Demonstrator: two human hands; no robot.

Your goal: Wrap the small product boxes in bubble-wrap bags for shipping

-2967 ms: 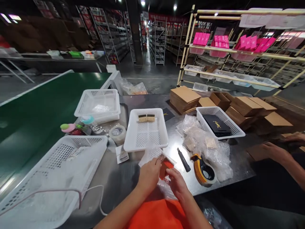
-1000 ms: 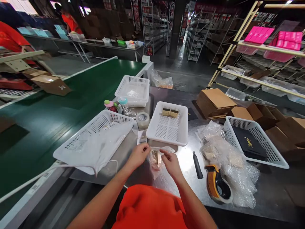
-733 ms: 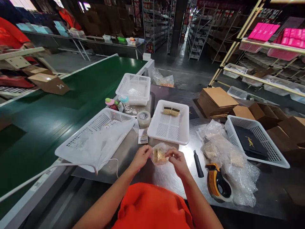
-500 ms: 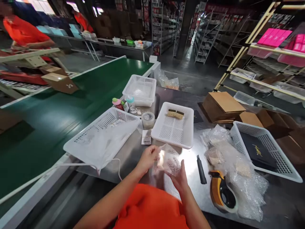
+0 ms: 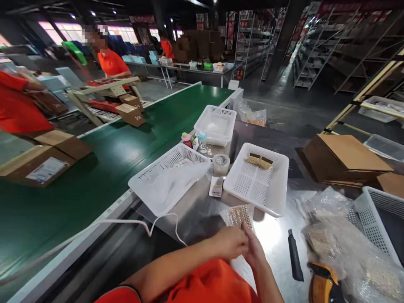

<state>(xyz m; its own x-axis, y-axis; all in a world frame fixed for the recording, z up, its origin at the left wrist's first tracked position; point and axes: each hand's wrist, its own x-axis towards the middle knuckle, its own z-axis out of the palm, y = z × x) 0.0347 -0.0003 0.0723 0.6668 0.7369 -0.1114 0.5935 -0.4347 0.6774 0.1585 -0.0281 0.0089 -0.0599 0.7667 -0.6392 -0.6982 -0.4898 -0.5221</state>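
Note:
A small bubble-wrap packet [image 5: 239, 213] with something brownish inside is held low over the metal table, just in front of the white basket. My right hand [image 5: 253, 249] grips its lower right side, thumb pointing up along it. My left hand [image 5: 232, 242] is closed at the packet's lower end, crossed close against the right hand; its fingertips are partly hidden. A white labelled card [image 5: 216, 187] lies beyond the packet. Two small brown boxes with dark ends [image 5: 259, 160] sit in the white basket [image 5: 271, 206].
A black cutter [image 5: 295, 256], a tape dispenser [image 5: 325, 283] and bubble-wrap packets [image 5: 344, 235] lie at right. Flat cartons [image 5: 350, 155] are stacked behind them. At left, a basket with plastic bags [image 5: 170, 181] borders the green conveyor [image 5: 120, 155], which carries cartons [image 5: 47, 158]. Co-workers [image 5: 112, 63] stand beyond.
My view has swung left. My left hand has moved from the packet's left edge to its lower end, close against my right hand. More cartons and another co-worker show at left.

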